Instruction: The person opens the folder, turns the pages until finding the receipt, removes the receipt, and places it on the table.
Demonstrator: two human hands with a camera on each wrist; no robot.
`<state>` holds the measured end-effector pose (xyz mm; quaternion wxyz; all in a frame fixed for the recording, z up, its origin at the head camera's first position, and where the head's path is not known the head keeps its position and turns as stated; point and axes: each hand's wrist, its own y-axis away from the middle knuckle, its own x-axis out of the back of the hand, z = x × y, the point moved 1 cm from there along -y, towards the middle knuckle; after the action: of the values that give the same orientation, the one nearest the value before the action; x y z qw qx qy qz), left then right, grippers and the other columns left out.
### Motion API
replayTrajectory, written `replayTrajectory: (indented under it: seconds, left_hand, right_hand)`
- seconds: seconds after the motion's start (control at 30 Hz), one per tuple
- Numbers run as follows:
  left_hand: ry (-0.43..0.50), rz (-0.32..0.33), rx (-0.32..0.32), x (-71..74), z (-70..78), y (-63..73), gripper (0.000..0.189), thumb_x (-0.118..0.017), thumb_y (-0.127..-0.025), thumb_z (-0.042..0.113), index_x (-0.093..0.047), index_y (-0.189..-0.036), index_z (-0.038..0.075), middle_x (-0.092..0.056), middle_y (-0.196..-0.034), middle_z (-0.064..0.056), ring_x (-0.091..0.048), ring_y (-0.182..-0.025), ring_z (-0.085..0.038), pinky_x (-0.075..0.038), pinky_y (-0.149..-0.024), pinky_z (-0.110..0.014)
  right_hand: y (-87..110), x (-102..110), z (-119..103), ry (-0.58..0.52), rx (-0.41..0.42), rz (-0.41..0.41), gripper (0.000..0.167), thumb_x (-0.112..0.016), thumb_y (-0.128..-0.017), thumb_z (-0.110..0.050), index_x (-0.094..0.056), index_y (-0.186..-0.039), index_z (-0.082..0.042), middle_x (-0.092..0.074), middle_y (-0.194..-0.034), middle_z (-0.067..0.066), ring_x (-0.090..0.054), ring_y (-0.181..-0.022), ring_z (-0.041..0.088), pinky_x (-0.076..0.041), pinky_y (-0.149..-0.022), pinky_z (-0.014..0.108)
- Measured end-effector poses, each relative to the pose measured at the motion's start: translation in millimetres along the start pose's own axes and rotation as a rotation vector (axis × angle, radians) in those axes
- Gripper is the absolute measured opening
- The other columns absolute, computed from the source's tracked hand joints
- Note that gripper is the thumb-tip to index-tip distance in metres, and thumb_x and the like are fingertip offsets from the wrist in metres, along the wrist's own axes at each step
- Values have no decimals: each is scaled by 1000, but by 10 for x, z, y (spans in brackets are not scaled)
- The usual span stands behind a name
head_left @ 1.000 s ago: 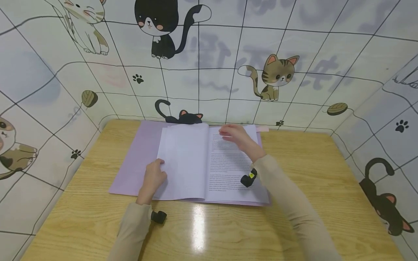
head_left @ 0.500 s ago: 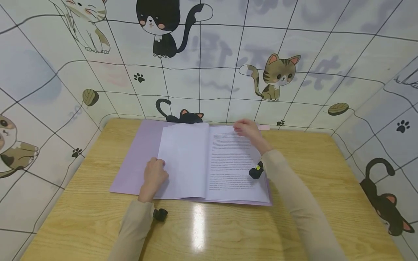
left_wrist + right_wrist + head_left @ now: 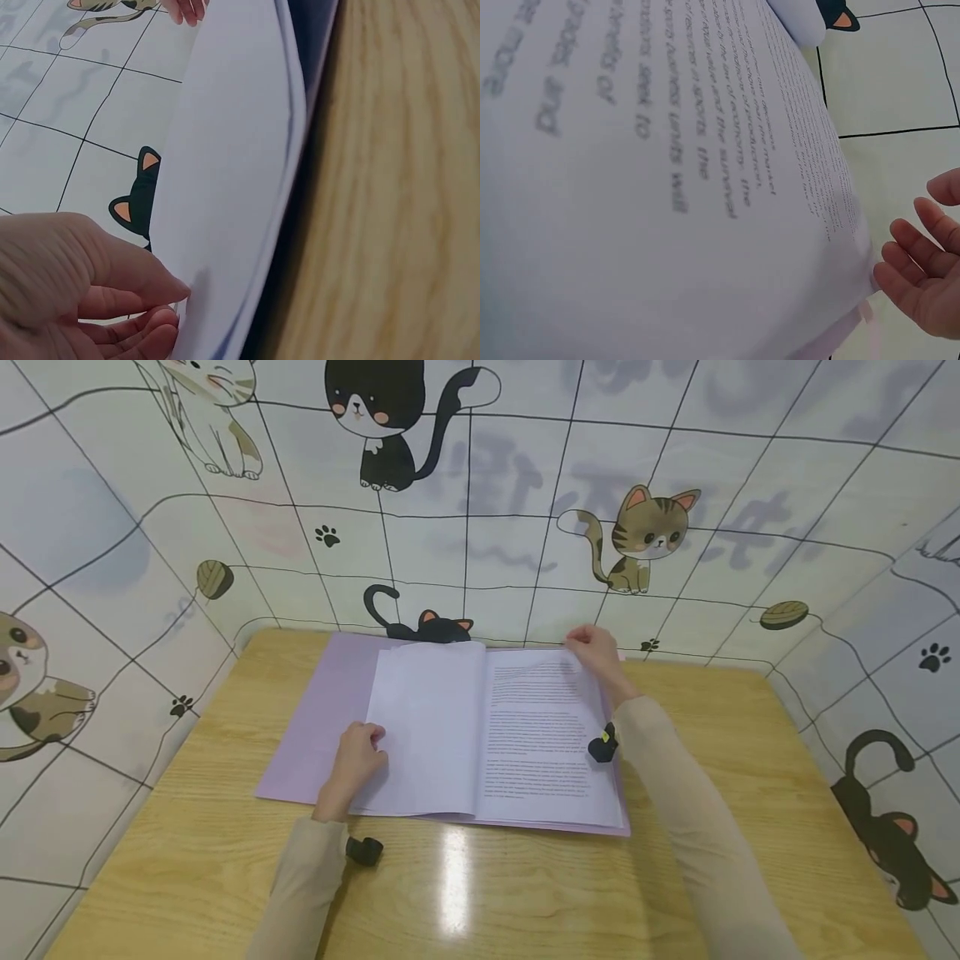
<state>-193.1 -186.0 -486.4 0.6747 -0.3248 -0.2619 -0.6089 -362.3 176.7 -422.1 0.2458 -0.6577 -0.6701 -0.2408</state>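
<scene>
The left hand [image 3: 354, 764] pinches the blank page [image 3: 427, 727] in its grip, over the left half of the purple folder [image 3: 307, 752]. The right hand [image 3: 596, 654], its grip loosely spread, is by the printed page [image 3: 536, 735] at the folder's top right.

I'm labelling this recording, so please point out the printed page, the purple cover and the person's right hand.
Printed page [image 3: 536, 735]: head view, middle of its text.
Purple cover [image 3: 330, 702]: head view, bare part left of the pages.
Right hand [image 3: 597, 654]: head view, back of the hand.
</scene>
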Motion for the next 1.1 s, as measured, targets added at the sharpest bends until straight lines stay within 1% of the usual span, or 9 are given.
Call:
replayTrajectory:
  seconds: [0.1, 0.27, 0.47, 0.63, 0.73, 0.93, 1.03, 1.1]
  left_hand:
    - [30, 12, 1, -6, -22, 1, 30, -61, -66, -6, -62, -94, -16, -53, -74, -16, -49, -75, -30, -42, -71, -42]
    - [43, -4, 24, -1, -11, 2, 33, -71, -70, 1, -62, -96, -16, -53, -77, -17, -48, -75, -29, -43, -72, -42]
    - [55, -23, 46, 6, -3, -3, 35, -72, -70, 2, -62, -98, -15, -54, -82, -19, -49, -77, -29, -45, -74, -43]
    - [49, -15, 50, -3, -9, -9, 35, -73, -69, 3, -62, -98, -15, -53, -80, -17, -49, -77, -29, -44, -74, -43]
    - [43, -8, 49, -11, -11, -11, 35, -73, -68, 3, -62, -97, -15, -52, -78, -16, -48, -77, -29, -44, -74, -43]
    - [42, -7, 50, -6, 4, 1, 35, -73, -69, 3, -62, -96, -15, -52, -79, -17, -48, -78, -29, -44, -74, -43]
    - [40, -7, 51, -4, 6, 1, 35, -73, -69, 3, -62, -97, -15, -52, -79, -17, -48, -78, -29, -44, -74, -43]
    - [38, -8, 52, -4, 6, 1, 35, -72, -69, 3, -62, -97, -15, -52, -79, -17, -48, -78, -29, -44, -74, -43]
  right_hand:
    - [-10, 29, -15, 46, 6, -24, 29, -47, -93, -11, -55, -115, 5, -57, -117, 22, -50, -109, 35, -39, -96, 44]
    - [-20, 81, -39, 161, 16, -68, 34, -42, -93, -11, -53, -120, 5, -54, -123, 23, -48, -115, 37, -36, -99, 46]
    - [-32, 106, -34, 269, 35, -92, 37, -40, -95, -14, -50, -124, 7, -52, -126, 25, -46, -118, 39, -35, -100, 49]
    - [-39, 94, 5, 346, 34, -115, 39, -38, -94, -15, -49, -126, 5, -51, -127, 25, -46, -117, 39, -35, -98, 50]
    - [-34, 87, 19, 349, 39, -115, 40, -40, -92, -12, -50, -126, 6, -51, -125, 26, -47, -116, 40, -37, -97, 50]
    - [-29, 73, 14, 292, 53, -93, 40, -47, -89, -11, -52, -122, 10, -53, -121, 28, -49, -112, 39, -38, -96, 47]
    - [-18, 90, 10, 275, 50, -83, 39, -47, -88, -10, -52, -121, 11, -54, -119, 29, -49, -110, 40, -39, -95, 47]
    - [-13, 100, 16, 254, 32, -81, 39, -46, -88, -9, -52, -121, 11, -53, -119, 29, -49, -110, 39, -39, -94, 47]
